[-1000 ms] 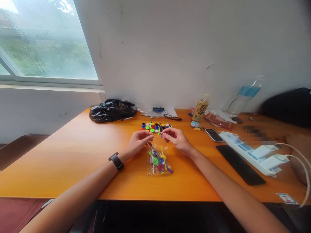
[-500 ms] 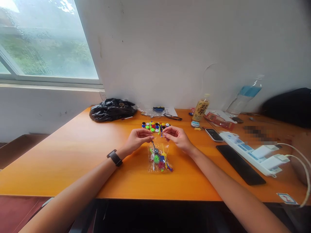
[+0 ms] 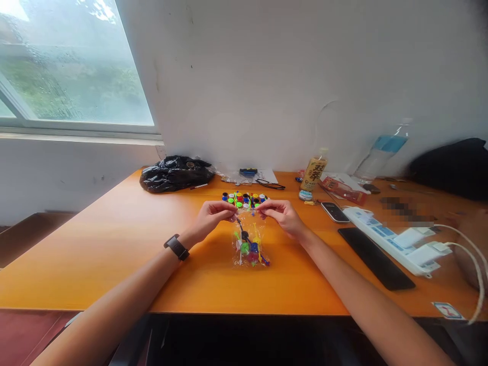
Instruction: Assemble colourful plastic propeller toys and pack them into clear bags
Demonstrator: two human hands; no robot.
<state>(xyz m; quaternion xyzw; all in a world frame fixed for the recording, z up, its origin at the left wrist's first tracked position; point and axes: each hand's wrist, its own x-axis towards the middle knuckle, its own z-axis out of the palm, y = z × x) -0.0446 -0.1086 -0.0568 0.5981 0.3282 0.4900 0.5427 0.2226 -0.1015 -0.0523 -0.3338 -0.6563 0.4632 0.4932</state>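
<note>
At the centre of the frame, my left grip (image 3: pixel 213 217) and right grip (image 3: pixel 284 217) pinch the top corners of a clear bag (image 3: pixel 249 242) over the tabletop (image 3: pixel 183 290), coloured pieces (image 3: pixel 244 248) already inside, more loose pieces (image 3: pixel 239 199) outside just beyond, its seal unclear.

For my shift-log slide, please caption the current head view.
Left hand and right hand pinch the top of a clear bag holding colourful pieces.

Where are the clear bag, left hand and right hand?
Clear bag (image 3: pixel 247 222), head view: bare upper wall.
Left hand (image 3: pixel 209 217), head view: middle of the hand.
Right hand (image 3: pixel 284 217), head view: middle of the hand.
</note>
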